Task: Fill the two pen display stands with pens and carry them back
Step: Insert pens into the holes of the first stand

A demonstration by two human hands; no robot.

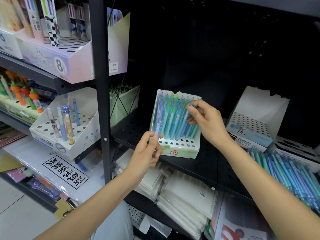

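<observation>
Blue and green plastic pens (174, 118) stand packed upright in the nearer pen display stand (180, 149), a white cardboard box with a stepped, hole-punched top and a green front strip marked with a red handwritten price. It sits on the black perforated metal shelf (213, 163), about midway between the person's two hands. The front rows of holes are unfilled; the back rows are crowded with slim, translucent barrels.

The left hand (147, 153) pinches one pale blue pen (158, 128) between thumb and fingertips at its lower end, just in front of the stand's left corner, the barrel tilting up toward the packed rows. The right hand (206, 120) reaches in from the right side, thumb and forefinger closed on another blue pen (187, 115) among the standing ones, the remaining fingers curled loosely below.

Further right on the same shelf stands the second pen display stand (251, 125), the same white card with a tall back panel and a light blue front, its holes showing no pens. Beside it, at the right edge, a loose heap of blue and teal pens (290, 172) lies flat, blurred at the edge of view.

Below the shelf are stacked spiral notebooks (183, 194) in clear wrap.
</observation>
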